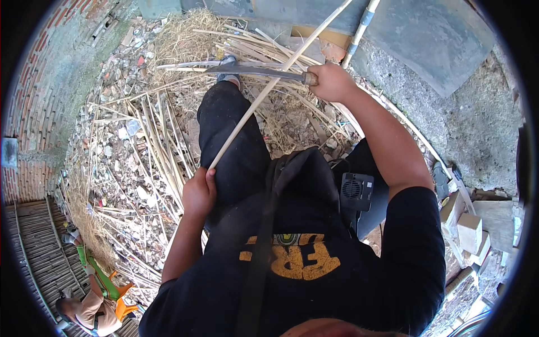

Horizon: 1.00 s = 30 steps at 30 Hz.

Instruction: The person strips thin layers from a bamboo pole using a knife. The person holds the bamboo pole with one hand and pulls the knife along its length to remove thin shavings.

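My left hand (199,192) is closed round the lower end of a long, pale bamboo strip (244,119). The strip slants up over my thigh to the far right. Farther off, my right hand (331,83) grips the short handle of a machete (255,71). Its long dark blade points left and crosses the strip; whether the two touch I cannot tell. Beneath the blade is my shoe (227,63), on the ground among dry shavings.
Split bamboo strips (160,146) lie over rubble and straw at the left. A bamboo pole (361,31) leans by grey sheets (429,42) at the far right. Wooden blocks (469,230) sit at the right. Another person (95,312) is at the lower left, near a bamboo screen (42,247).
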Each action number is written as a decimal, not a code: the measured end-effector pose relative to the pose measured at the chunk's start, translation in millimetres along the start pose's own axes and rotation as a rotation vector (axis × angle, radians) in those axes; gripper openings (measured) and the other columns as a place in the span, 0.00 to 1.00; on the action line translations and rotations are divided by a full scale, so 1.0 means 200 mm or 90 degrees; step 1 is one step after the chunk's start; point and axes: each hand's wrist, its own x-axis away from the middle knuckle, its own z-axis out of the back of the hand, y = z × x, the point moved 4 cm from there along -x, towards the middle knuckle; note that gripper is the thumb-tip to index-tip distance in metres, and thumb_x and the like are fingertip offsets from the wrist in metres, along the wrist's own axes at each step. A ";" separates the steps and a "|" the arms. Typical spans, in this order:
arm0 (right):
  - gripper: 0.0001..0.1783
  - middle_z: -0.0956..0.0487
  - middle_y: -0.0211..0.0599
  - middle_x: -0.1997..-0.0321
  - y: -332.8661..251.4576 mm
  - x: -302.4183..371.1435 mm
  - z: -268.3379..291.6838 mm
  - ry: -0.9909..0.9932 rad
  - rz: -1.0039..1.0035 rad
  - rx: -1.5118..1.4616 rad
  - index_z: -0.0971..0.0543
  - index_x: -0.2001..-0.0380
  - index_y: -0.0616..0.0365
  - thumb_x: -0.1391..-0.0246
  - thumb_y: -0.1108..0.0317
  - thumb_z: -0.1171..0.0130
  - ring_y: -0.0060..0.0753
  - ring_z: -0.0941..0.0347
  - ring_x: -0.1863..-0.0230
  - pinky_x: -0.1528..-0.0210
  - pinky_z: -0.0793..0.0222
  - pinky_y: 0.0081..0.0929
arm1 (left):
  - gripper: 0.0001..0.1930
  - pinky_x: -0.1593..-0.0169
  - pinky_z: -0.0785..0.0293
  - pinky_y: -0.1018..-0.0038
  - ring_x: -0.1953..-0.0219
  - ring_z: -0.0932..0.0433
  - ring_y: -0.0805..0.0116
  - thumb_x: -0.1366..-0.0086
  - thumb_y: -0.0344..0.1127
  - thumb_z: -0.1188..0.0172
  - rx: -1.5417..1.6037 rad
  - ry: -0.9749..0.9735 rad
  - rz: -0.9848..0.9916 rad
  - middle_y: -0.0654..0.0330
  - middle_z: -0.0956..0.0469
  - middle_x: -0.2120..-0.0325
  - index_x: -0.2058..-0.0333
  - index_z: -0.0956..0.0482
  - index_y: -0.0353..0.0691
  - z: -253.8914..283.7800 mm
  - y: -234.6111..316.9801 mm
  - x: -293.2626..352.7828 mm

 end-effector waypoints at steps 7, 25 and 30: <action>0.11 0.18 0.47 0.71 -0.20 0.09 0.03 -0.020 0.104 0.049 0.20 0.64 0.54 0.54 0.66 0.39 0.53 0.19 0.64 0.59 0.24 0.48 | 0.19 0.69 0.32 0.44 0.74 0.24 0.33 0.25 0.47 0.54 -0.002 0.000 0.000 0.39 0.24 0.80 0.71 0.29 0.38 -0.01 -0.03 0.04; 0.13 0.16 0.44 0.63 0.08 0.01 0.05 0.050 -0.058 0.041 0.19 0.59 0.49 0.49 0.63 0.43 0.49 0.19 0.59 0.55 0.22 0.47 | 0.19 0.71 0.32 0.45 0.75 0.24 0.34 0.25 0.45 0.53 -0.044 -0.007 -0.011 0.41 0.25 0.81 0.71 0.30 0.38 0.00 0.00 0.03; 0.11 0.19 0.44 0.75 -0.11 0.08 0.04 0.027 0.085 0.044 0.19 0.62 0.50 0.50 0.65 0.40 0.47 0.19 0.70 0.63 0.22 0.44 | 0.18 0.72 0.32 0.45 0.76 0.25 0.34 0.25 0.45 0.53 -0.038 -0.004 -0.028 0.41 0.25 0.81 0.71 0.30 0.38 -0.02 -0.04 0.04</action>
